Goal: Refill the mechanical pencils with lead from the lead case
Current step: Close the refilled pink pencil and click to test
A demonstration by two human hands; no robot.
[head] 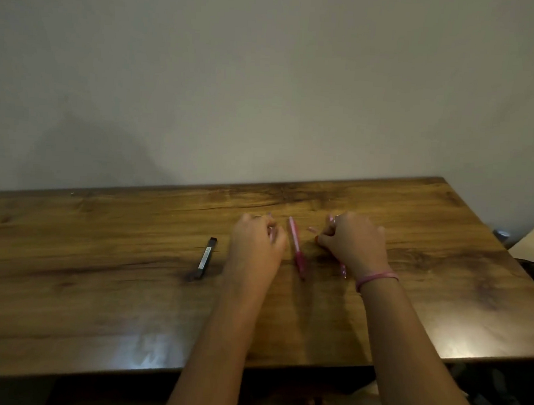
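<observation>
Head view: plain pale wall (266, 78) behind a brown wood-grain table (99, 302), glossy w/ light glare near the front edge.

Lead case (206, 258), slim and dark w/ a pale label, lies flat on the table left of both hands, not touched by either.

A pink mechanical pencil (296, 247) lies on the table between the hands, tip toward the viewer, free of both.

Left hand (256, 242) sits just left of that pencil, fingers curled inward; blurred, so can't tell if it holds anything.

Right hand (355, 241) is clenched w/ fingers curled round a second pink pencil (343, 270), whose tip pokes out below the hand near the wrist. Pink band (376, 277) on the right wrist.

Far right, past the table edge: dark blurry items, unclear what.
</observation>
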